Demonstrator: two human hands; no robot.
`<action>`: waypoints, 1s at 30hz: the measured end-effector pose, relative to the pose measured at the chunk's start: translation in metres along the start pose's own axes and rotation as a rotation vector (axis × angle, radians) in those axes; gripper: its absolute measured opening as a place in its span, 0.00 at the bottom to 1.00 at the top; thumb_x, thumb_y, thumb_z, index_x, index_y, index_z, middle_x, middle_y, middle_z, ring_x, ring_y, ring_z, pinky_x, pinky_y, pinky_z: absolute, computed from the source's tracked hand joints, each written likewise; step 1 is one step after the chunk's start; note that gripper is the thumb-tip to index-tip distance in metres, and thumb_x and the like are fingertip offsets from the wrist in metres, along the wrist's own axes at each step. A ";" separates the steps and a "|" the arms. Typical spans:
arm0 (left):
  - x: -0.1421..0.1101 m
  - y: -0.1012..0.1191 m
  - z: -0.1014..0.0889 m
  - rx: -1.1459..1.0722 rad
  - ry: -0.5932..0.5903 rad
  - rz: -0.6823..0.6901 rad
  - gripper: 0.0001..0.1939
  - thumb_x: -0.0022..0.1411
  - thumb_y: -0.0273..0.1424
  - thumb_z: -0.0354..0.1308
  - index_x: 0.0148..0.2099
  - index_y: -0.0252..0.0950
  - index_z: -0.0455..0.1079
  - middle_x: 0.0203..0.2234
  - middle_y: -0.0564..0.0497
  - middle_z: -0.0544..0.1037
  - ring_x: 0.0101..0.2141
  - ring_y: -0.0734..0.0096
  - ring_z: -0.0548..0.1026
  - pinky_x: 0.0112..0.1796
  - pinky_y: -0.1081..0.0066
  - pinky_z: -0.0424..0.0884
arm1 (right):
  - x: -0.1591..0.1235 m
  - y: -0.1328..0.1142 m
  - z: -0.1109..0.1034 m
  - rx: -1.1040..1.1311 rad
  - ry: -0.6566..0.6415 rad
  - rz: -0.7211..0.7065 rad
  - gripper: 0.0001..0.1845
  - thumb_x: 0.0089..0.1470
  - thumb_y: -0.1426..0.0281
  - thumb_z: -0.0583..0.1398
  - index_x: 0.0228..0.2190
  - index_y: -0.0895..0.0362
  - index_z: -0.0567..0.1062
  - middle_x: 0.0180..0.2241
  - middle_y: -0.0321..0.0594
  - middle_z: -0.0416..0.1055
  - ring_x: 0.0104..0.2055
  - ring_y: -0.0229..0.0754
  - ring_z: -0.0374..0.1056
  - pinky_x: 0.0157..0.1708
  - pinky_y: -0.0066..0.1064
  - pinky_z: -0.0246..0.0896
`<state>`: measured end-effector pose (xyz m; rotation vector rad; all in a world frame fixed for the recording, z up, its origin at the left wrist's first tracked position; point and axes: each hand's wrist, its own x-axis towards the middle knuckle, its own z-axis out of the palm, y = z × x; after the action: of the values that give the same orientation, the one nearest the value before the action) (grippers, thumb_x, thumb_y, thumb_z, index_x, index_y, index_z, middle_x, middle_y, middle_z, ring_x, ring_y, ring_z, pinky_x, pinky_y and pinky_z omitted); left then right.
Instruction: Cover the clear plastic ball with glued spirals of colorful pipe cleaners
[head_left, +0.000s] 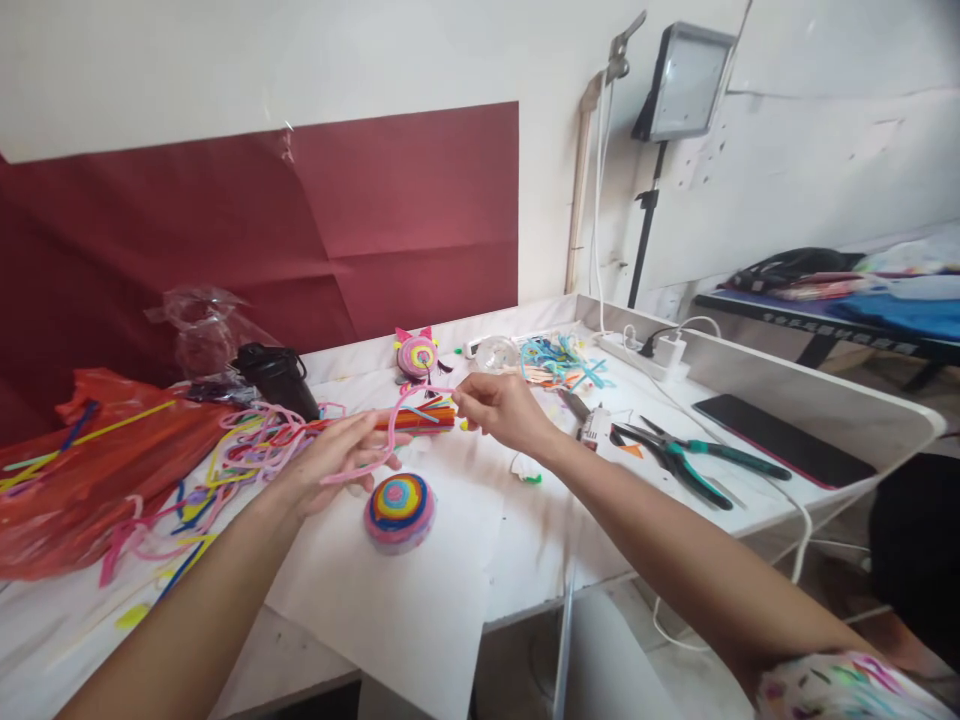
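Observation:
A pink pipe cleaner [393, 425] stretches between my two hands above the table. My right hand [499, 408] pinches its upper end between thumb and fingers. Across the fingers of my left hand [341, 455] lies the lower part, curving back toward the palm; those fingers are stretched out and apart. Below them, a round dome [399, 510] coiled in rings of pink, blue, yellow, orange and light blue sits on a white sheet [405, 610]. Behind my hands lies a bundle of orange and red pipe cleaners [431, 415].
Loose pipe cleaners [262, 440] and a red plastic bag [90, 450] cover the left side, near a black cup [277, 378]. A pink ringed figure [417, 355] stands behind. Rightward lie a glue gun [596, 425], green-handled pliers [686, 460], a phone [784, 438] and cables.

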<state>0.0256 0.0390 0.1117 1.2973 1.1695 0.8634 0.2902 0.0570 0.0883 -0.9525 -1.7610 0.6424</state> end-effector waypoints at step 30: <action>-0.011 -0.022 -0.051 0.744 -0.057 0.320 0.18 0.65 0.49 0.60 0.40 0.40 0.80 0.14 0.56 0.72 0.16 0.68 0.69 0.23 0.70 0.65 | -0.024 0.034 -0.062 -0.361 -0.153 -0.202 0.13 0.60 0.79 0.58 0.31 0.55 0.81 0.26 0.38 0.78 0.27 0.40 0.72 0.34 0.29 0.61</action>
<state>-0.0292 0.0385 0.0967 2.1436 1.3109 0.6169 0.3635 0.0551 0.0720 -0.9663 -2.1245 0.2771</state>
